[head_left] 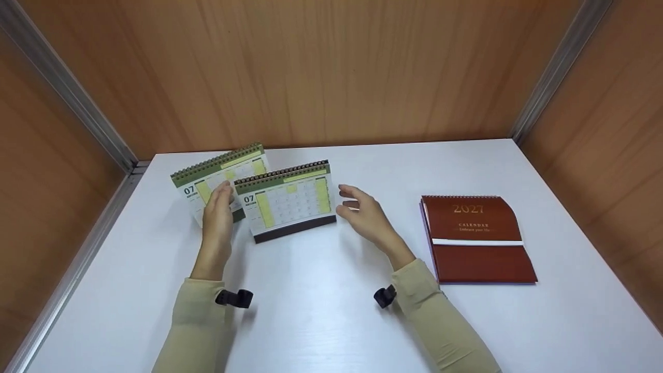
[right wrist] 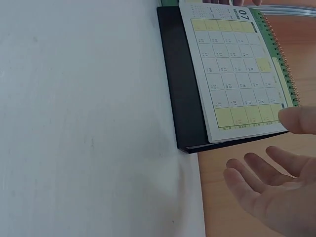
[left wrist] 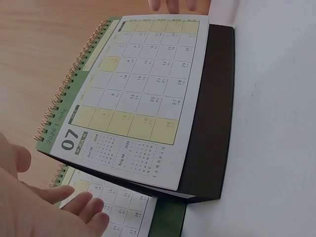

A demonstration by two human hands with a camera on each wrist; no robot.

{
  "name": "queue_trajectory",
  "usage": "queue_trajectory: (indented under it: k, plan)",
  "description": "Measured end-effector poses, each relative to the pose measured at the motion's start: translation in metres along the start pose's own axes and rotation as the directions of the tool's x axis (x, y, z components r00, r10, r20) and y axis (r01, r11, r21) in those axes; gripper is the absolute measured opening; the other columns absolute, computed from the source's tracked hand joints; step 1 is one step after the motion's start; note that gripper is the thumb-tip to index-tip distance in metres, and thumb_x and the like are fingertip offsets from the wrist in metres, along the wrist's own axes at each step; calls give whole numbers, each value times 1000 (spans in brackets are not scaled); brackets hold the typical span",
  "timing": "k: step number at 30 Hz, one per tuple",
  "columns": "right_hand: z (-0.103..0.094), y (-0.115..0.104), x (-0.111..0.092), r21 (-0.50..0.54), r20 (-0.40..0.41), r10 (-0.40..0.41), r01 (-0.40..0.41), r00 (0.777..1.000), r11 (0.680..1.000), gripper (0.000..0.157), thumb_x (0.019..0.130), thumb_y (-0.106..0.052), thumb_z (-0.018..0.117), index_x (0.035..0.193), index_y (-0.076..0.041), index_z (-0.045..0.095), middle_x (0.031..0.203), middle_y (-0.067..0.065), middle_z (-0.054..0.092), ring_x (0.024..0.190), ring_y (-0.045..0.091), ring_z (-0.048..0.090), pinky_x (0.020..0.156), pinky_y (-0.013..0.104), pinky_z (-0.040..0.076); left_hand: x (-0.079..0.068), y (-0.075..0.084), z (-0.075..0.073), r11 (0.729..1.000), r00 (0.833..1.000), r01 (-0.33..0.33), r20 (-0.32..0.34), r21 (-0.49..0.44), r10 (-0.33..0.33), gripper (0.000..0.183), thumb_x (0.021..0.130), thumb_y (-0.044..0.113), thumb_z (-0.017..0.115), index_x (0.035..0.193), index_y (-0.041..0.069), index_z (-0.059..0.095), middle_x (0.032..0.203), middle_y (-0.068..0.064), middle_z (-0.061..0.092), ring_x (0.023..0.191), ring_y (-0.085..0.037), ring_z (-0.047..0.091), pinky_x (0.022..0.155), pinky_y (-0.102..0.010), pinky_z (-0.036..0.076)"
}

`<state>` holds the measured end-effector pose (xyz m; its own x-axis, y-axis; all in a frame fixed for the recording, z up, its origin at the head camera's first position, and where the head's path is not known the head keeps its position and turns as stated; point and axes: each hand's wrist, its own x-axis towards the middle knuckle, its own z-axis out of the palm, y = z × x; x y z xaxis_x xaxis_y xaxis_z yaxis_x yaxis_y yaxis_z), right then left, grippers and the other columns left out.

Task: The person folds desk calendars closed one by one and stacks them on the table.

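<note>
Black-based calendar stands between your left hand and right hand — thumbs and fingers apart — toward the far edge of the bench, left of centre, partly hiding the green-based calendar.

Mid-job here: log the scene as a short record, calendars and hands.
Front calendar: page 07 showing, dark base
Rear calendar: page 07 showing, green base, partly hidden behind front calendar
Red calendar: right side of table, "2027" on cover
Left hand: by front calendar's left edge; contact unclear
Right hand: by its right edge, not gripping
</note>
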<state>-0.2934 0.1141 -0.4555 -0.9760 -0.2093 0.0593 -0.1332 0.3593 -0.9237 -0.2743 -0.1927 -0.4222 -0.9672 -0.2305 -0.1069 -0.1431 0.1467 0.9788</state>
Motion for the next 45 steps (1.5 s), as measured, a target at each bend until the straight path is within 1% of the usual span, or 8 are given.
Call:
queue_trajectory:
  k: [4,7,17,21,28,34,38,45]
  plan:
    - [6,-1,3,4,10,6,-6,1000,1000,58,104,-19,64,159,-10,48,156,13,55,140,32,57,114,45,50,3,-1,0,999,998,49,37,-7,-49,64,115,48,22,168,13,29,171,-10,31,159,-25,26,132,-42,16]
    - [9,-2,5,13,17,0,0,1000,1000,58,104,-18,63,159,-9,48,154,14,56,138,32,58,112,44,52,4,-2,1,998,997,53,64,-25,-51,63,115,47,20,163,10,38,168,-10,34,158,-24,27,132,-43,16]
    - [11,2,4,0,36,10,-10,999,1000,58,105,-14,64,160,-9,48,153,13,59,130,27,66,105,41,57,5,-5,4,992,991,92,106,-82,-83,60,115,46,18,168,23,33,178,8,10,164,-12,-2,133,-44,-2]
    - [12,5,4,-24,61,26,-24,998,999,60,105,-16,63,162,-12,45,155,12,57,133,28,64,108,43,55,7,-5,5,988,990,109,100,-109,-98,59,115,45,19,165,22,38,178,8,14,164,-13,1,133,-44,-1]
    - [14,8,5,-33,84,16,-14,996,999,62,104,-14,63,162,-10,44,156,14,56,135,30,62,109,42,55,3,-7,9,984,982,154,126,-93,-142,64,114,48,13,157,15,47,171,-3,33,160,-21,22,133,-46,7]
    - [12,5,4,-23,90,-3,5,996,1000,62,103,-13,62,162,-7,44,157,17,54,137,34,60,112,43,53,1,-7,8,981,975,176,154,-78,-163,68,113,51,10,158,14,46,172,-4,31,161,-24,18,133,-50,2]
    - [13,4,2,-16,94,0,1,996,1000,62,103,-12,61,162,-6,43,157,17,54,137,34,60,112,44,53,1,-7,8,983,976,167,152,-73,-155,68,113,49,9,158,12,44,173,-6,29,161,-23,18,133,-47,4]
    - [13,4,1,-13,89,9,-8,996,1000,63,103,-13,62,162,-7,43,157,15,54,137,33,60,112,43,52,1,-10,9,985,986,100,149,-143,-79,58,115,43,15,154,17,50,167,-3,39,161,-19,22,134,-43,5]
